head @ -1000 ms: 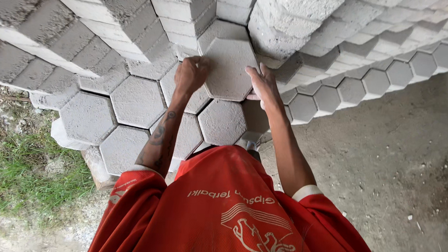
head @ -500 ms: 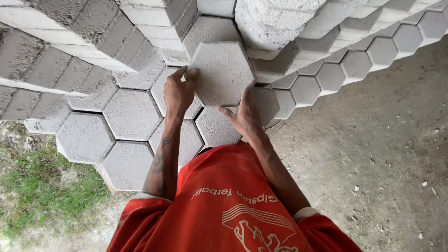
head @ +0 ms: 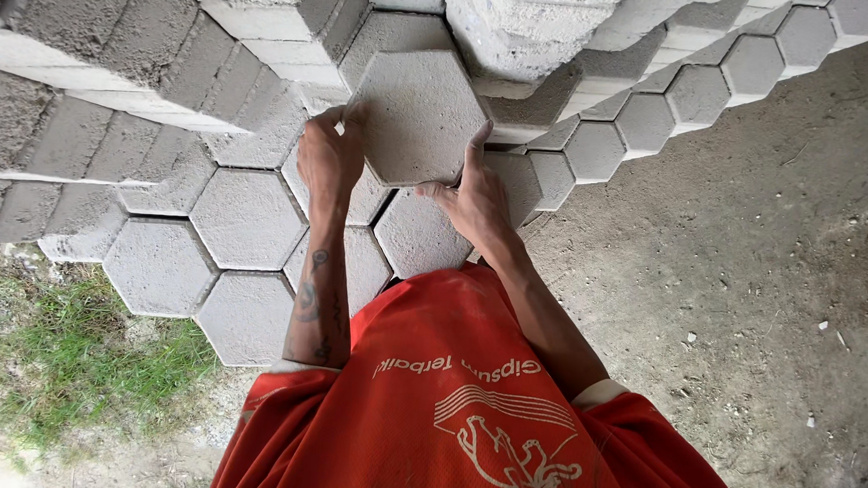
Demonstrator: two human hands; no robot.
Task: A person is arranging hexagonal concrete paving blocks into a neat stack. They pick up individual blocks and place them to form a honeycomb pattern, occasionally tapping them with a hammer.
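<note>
Grey concrete forms the hexagonal paving block (head: pixel 419 114) that both hands clamp by opposite edges. The left hand (head: pixel 329 154) grips its left side; the right hand (head: pixel 474 197) grips its lower right side, thumb up along the edge. The block sits raised above a layer of matching grey hexagonal pavers (head: pixel 247 218) laid edge to edge. Stacked grey concrete blocks (head: pixel 123 60) rise behind. An orange printed shirt (head: pixel 467 409) fills the lower frame. A grass patch (head: pixel 74 357) lies left; the bare concrete floor (head: pixel 740 284) lies right.
</note>
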